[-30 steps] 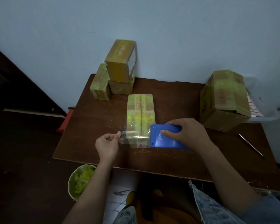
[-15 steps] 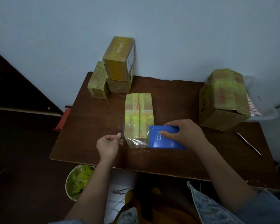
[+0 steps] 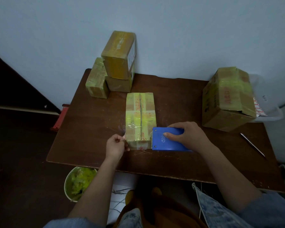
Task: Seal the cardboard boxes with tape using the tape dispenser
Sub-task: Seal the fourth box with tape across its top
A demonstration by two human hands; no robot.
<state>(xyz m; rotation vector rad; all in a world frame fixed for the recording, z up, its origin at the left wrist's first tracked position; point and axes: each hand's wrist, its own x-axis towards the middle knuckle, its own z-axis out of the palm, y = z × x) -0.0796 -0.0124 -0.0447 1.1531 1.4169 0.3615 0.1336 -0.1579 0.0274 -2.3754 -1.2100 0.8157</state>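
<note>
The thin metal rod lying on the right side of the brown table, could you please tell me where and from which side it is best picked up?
Judging by its pose, take the thin metal rod near its middle, coming from above with the right hand. It lies flat and slanted on bare brown table, so a fingertip pinch across its narrow width should suit it.

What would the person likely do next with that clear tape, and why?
Probably press the tape down onto the box. The left hand pinches its free end at the box's near left corner, while the right hand holds the blue dispenser beside the box.
</note>
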